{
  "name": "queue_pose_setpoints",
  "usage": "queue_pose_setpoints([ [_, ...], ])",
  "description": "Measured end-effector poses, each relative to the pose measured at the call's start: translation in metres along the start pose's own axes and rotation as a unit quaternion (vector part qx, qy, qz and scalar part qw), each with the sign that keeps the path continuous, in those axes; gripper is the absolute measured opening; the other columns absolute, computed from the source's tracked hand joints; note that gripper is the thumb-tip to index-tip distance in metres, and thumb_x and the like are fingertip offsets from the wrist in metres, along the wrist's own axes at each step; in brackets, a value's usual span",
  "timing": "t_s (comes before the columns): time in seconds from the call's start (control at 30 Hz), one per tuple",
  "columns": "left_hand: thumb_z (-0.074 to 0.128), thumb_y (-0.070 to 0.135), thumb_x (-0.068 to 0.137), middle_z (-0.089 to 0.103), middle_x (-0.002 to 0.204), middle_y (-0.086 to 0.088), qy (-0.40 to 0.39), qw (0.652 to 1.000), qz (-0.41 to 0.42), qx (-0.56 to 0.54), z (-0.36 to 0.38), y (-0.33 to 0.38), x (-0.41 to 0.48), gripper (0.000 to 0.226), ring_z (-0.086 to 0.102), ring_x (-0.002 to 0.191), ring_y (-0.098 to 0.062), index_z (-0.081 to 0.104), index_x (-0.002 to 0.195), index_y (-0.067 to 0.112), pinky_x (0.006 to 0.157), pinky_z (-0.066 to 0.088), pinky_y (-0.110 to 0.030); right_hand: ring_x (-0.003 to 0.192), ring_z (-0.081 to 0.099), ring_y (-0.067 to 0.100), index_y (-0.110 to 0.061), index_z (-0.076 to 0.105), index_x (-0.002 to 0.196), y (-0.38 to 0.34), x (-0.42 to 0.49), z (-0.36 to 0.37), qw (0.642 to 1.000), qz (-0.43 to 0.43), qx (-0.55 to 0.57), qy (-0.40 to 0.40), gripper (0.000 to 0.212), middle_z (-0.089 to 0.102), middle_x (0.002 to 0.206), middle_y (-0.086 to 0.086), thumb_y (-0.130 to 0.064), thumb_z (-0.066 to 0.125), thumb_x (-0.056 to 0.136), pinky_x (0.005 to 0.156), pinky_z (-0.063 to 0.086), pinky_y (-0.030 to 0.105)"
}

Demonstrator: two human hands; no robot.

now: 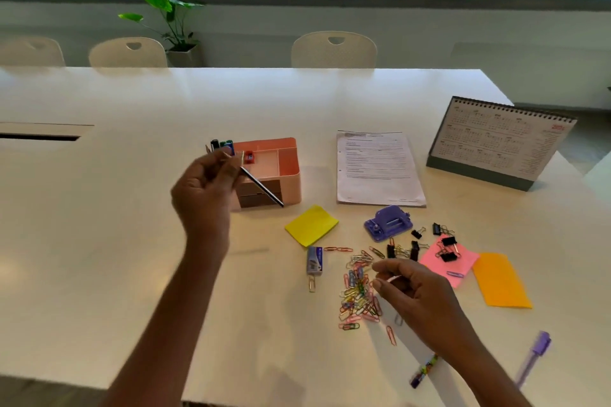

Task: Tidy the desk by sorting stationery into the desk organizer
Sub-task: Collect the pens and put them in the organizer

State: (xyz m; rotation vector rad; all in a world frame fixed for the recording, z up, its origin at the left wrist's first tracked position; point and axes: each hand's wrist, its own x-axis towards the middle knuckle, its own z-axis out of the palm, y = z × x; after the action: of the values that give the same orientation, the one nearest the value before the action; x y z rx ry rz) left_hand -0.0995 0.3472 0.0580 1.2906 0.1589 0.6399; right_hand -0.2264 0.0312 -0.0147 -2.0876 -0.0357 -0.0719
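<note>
1. The glossy white table (132,208) lies smooth under everything.
2. The boxy pink plastic organizer (287,172) sits mid-table, its left end hidden by the left hand (205,188).
3. That hand pinches a slim dark pencil (264,190), which slants toward 4 o'clock across the organizer's front.
4. The right hand (416,291), at the organizer's 5 o'clock, pinches a pale sliver (393,278) too blurred to name.
5. Wiry coloured paperclips (358,294) lie heaped at the right hand's 9 o'clock.

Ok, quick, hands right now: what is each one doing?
Left hand: holding a dark pencil.
Right hand: pinching a thin pale strip; what it is cannot be told.
</note>
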Motion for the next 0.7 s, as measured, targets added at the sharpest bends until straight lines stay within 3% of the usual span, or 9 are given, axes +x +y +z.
queue_pose_setpoints([
  [0.13, 0.082, 0.009, 0.089, 0.079, 0.101, -0.015, 0.05, 0.997, 0.045, 0.044, -0.023, 0.006, 0.048, 0.029, 0.078, 0.087, -0.021, 0.077, 0.117, 0.001, 0.084, 0.066, -0.039, 0.082, 0.074, 0.006, -0.032, 0.078, 0.109, 0.004, 0.002, 0.006, 1.0, 0.009, -0.001, -0.02, 0.022, 0.074, 0.095, -0.025, -0.019, 0.081, 0.092, 0.073, 0.062, 0.023],
  [0.3, 0.083, 0.016, 0.089, 0.079, 0.101, -0.014, 0.076, 0.988, 0.094, 0.095, -0.035, 0.002, 0.083, 0.03, 0.079, 0.088, -0.021, 0.079, 0.117, 0.005, 0.081, 0.066, -0.039, 0.086, 0.075, 0.007, -0.034, 0.078, 0.109, 0.006, 0.006, 0.009, 0.999, 0.014, 0.002, -0.037, 0.024, 0.078, 0.096, -0.02, -0.017, 0.079, 0.093, 0.073, 0.061, 0.023],
  [0.7, 0.081, 0.018, 0.091, 0.081, 0.103, -0.007, 0.039, 0.966, 0.12, 0.224, -0.037, -0.04, 0.107, 0.024, 0.08, 0.09, -0.018, 0.081, 0.114, 0.011, 0.081, 0.067, -0.044, 0.087, 0.076, 0.006, -0.031, 0.077, 0.113, 0.007, 0.01, 0.014, 0.998, 0.025, -0.012, -0.061, 0.025, 0.077, 0.097, -0.022, -0.015, 0.077, 0.094, 0.073, 0.062, 0.023],
])
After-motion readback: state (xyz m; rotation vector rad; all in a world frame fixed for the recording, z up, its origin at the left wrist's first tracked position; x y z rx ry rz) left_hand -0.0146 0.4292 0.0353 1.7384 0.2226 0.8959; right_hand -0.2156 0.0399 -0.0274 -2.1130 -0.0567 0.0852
